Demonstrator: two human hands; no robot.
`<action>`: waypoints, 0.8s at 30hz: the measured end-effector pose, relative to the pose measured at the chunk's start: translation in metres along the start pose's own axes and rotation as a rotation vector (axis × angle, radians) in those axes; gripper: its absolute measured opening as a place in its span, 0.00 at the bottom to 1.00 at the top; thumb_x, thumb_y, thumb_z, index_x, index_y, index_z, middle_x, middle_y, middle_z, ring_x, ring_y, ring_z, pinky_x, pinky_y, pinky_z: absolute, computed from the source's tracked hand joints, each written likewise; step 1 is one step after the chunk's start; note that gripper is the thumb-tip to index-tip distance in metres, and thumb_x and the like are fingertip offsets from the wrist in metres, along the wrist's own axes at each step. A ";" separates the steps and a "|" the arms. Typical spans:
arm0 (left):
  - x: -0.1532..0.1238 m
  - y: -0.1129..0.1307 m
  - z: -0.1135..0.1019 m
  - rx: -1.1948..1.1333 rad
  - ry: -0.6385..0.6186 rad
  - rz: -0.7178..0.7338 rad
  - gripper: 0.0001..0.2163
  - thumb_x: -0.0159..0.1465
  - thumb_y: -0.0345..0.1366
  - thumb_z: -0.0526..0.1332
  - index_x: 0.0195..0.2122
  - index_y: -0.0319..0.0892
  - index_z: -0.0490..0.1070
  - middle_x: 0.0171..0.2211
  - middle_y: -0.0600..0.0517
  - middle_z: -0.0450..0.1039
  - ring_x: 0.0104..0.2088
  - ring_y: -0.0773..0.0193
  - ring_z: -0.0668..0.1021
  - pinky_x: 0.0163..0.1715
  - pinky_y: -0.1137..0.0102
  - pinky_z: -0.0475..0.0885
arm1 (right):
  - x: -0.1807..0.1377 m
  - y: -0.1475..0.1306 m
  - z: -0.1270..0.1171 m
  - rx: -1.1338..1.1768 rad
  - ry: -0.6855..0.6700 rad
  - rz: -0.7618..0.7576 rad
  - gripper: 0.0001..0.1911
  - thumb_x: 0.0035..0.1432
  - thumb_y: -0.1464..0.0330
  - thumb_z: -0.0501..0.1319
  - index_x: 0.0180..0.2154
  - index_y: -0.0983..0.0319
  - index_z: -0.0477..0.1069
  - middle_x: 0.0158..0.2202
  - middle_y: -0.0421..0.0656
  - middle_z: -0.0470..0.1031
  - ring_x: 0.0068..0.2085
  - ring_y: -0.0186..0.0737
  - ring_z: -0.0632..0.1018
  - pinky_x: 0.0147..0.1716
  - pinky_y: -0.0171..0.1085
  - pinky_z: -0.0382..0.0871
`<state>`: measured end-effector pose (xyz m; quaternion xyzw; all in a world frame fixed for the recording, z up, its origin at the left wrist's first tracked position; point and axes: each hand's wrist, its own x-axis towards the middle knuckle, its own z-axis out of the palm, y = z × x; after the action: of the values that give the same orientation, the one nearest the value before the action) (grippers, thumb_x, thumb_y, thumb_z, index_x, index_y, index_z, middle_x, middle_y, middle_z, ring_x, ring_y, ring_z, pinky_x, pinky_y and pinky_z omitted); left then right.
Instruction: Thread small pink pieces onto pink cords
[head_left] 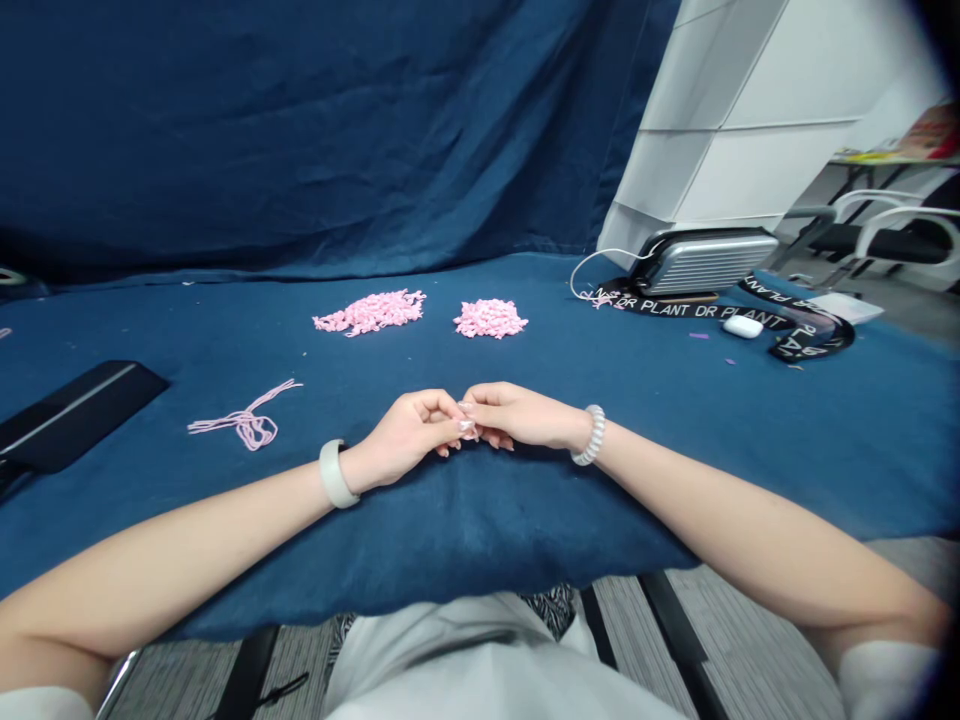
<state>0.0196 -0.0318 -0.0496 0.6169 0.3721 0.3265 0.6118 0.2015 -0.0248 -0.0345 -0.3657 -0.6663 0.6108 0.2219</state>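
Observation:
My left hand [421, 428] and my right hand [517, 414] meet over the near edge of the blue cloth, thumbs and fingers pinched together. Between the fingertips, a small pale pinkish bit may show, mostly hidden and too small to name. Beyond the hands are two heaps of small pink knotted pieces: a wider left heap [371, 312] and a rounder right heap [490, 318]. To the left of my left hand, several loose pink cords [251, 425] lie in a loop.
A black flat panel [82, 415] lies at the left. On the right sit a ribbed silver case [709, 262] with a white cable, a black lettered strap [675, 308] and a white earbud case [742, 327]. Blue cloth [300, 130] hangs behind; chairs [900, 235] stand at far right.

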 end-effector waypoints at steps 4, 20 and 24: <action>0.000 -0.001 -0.001 -0.001 0.016 -0.004 0.10 0.54 0.38 0.66 0.27 0.38 0.68 0.27 0.51 0.75 0.21 0.73 0.71 0.21 0.77 0.65 | 0.000 0.002 0.002 -0.010 0.046 -0.032 0.13 0.60 0.62 0.55 0.26 0.64 0.62 0.19 0.34 0.62 0.18 0.25 0.63 0.16 0.25 0.57; 0.002 0.009 0.003 -0.229 0.144 -0.109 0.10 0.52 0.35 0.66 0.26 0.37 0.66 0.26 0.52 0.73 0.18 0.76 0.68 0.15 0.80 0.59 | -0.003 -0.007 0.003 -0.357 0.327 -0.088 0.10 0.59 0.67 0.54 0.28 0.64 0.66 0.20 0.37 0.66 0.22 0.29 0.67 0.22 0.30 0.59; 0.004 0.011 0.004 -0.266 0.149 -0.150 0.10 0.52 0.33 0.66 0.25 0.38 0.63 0.24 0.54 0.71 0.17 0.77 0.67 0.14 0.81 0.57 | -0.005 -0.006 0.008 -0.611 0.526 -0.289 0.10 0.58 0.69 0.55 0.26 0.64 0.69 0.22 0.38 0.69 0.23 0.30 0.66 0.25 0.31 0.58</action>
<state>0.0261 -0.0299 -0.0388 0.4751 0.4148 0.3711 0.6815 0.1974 -0.0340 -0.0295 -0.4608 -0.7816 0.2339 0.3493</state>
